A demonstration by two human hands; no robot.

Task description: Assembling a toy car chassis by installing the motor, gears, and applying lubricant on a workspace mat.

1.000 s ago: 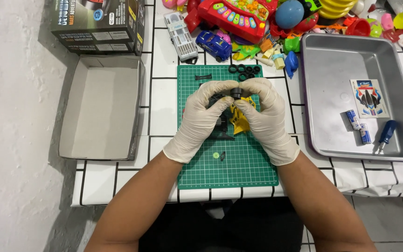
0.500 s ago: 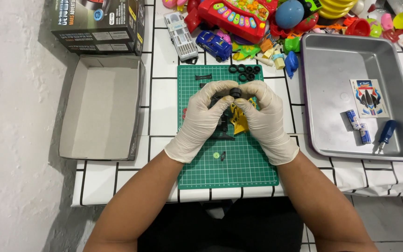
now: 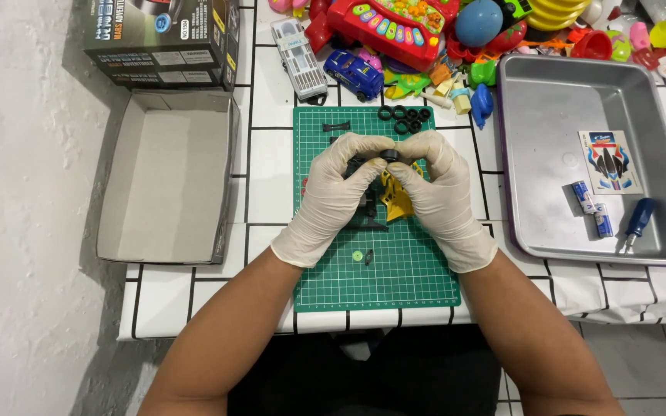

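Over the green mat [image 3: 395, 270] | left hand [image 3: 333, 196] and right hand [image 3: 437, 192] fingers pinch small black wheel [image 3: 389, 156] above yellow toy part [image 3: 397, 196] | step: fitting wheel, I judge | next needs careful alignment.

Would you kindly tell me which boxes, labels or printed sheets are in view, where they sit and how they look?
Dark printed box: top left, rectangular, black with coloured pictures.
Open box tray: left of the green mat, grey inside, nothing in it.
Sticker sheet: inside the metal tray, white with red and blue shapes.
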